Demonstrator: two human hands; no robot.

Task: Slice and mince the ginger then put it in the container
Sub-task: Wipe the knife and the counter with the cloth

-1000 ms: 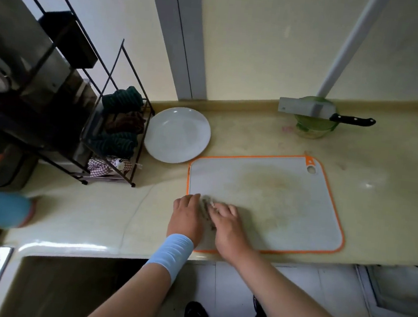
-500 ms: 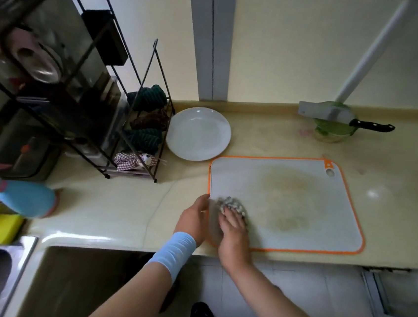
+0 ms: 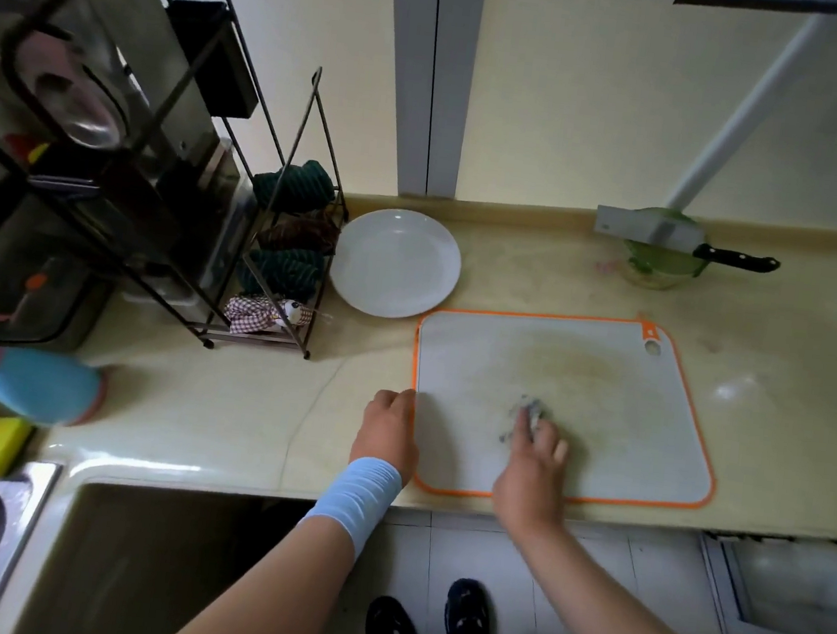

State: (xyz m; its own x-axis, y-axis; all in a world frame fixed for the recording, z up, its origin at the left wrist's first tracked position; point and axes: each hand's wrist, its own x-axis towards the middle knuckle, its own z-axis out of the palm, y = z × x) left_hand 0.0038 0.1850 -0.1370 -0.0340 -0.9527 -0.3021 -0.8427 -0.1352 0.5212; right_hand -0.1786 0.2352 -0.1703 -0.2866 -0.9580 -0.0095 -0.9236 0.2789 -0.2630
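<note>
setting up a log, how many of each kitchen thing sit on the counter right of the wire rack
plate: 1
cutting board: 1
cleaver: 1
green container: 1
scrubbing cloth under the right hand: 1
total: 5

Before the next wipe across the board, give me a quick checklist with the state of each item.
1. Board held: left hand rests at the left edge of the board; ok.
2. Cloth in hand: right hand presses a small checked cloth on the board; ok.
3. Knife out of the way: knife lies across the green container at the back, away from both hands; ok.
4. Board clean: a yellowish stain shows mid-board; not ok.
5. Ginger on the board: none seen; whether it is in the container, cannot tell.
6. Plate away from the board: close to its back left corner; touching or not, cannot tell.
</note>
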